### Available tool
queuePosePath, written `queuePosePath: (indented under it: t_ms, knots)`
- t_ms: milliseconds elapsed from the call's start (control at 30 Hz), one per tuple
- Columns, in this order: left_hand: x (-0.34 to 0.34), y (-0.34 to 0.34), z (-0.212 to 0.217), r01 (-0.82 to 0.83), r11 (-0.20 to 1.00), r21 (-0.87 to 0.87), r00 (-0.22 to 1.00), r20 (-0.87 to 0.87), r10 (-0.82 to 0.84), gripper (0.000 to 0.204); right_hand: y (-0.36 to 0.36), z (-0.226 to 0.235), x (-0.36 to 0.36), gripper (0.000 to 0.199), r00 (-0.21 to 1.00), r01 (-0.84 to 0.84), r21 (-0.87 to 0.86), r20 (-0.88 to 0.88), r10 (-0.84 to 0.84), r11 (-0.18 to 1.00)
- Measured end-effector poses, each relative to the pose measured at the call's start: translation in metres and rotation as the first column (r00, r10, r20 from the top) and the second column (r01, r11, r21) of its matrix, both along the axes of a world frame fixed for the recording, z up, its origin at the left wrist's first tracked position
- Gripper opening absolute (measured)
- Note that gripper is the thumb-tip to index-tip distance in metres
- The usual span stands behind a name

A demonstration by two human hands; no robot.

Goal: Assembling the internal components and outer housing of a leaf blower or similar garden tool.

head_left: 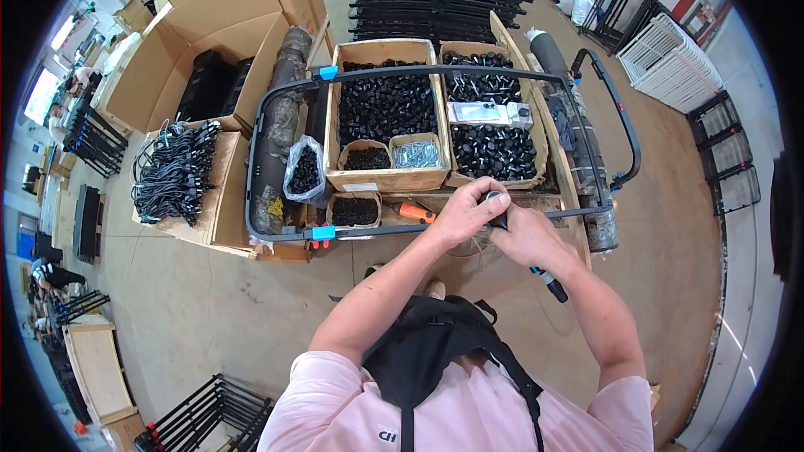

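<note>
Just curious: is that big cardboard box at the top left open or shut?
Open: the cardboard box has its flaps spread, showing black items inside.

A single head-worn fisheye camera is looking steeply down over the person's chest, with the forearms coming in from the lower edge and both hands lying near the middle of the picture, fairly close to the lens. It is facing forward across the black metal frame [435, 75] and the cardboard boxes [387, 109] beyond, with the concrete floor [193, 301] curving away toward the dark rim on every side.
</note>
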State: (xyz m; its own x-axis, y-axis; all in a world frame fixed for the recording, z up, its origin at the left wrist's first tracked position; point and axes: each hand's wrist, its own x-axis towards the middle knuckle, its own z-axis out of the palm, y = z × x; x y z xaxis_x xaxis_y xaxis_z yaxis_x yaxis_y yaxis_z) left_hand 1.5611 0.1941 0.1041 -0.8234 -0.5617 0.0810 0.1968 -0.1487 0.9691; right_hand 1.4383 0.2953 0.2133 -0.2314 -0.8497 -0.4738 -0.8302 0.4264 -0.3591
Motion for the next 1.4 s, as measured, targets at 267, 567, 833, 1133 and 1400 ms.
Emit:
queuePosePath:
  t_ms: [267, 567, 833, 1133, 1400]
  knots:
    - [0.005, 0.008, -0.01, -0.026, 0.999, 0.033, 0.999, -0.018, 0.026, 0.023, -0.006, -0.006, -0.001, 0.05, 0.994, 0.021, 0.121, 0.106, -0.034, 0.992]
    - [0.005, 0.01, -0.004, -0.042, 0.996, 0.081, 0.997, -0.054, 0.046, 0.025, 0.0, -0.033, -0.017, 0.037, 0.979, -0.005, -0.008, 0.204, 0.006, 1.0]
    - [-0.001, 0.006, 0.013, -0.114, 0.993, -0.014, 0.991, -0.074, 0.112, 0.027, -0.007, 0.001, -0.013, 0.03, 0.96, -0.029, -0.072, 0.275, 0.047, 0.997]
    - [0.063, -0.082, 0.082, -0.399, 0.831, -0.388, 0.887, -0.392, 0.243, 0.025, -0.085, 0.074, 0.046, 0.062, 0.867, 0.137, -0.076, 0.492, -0.083, 0.988]
    - [0.169, -0.199, -0.031, -0.542, 0.812, 0.216, 0.81, 0.392, 0.436, 0.052, -0.199, -0.026, 0.124, 0.075, 0.95, -0.31, -0.266, -0.046, 0.309, 0.913]
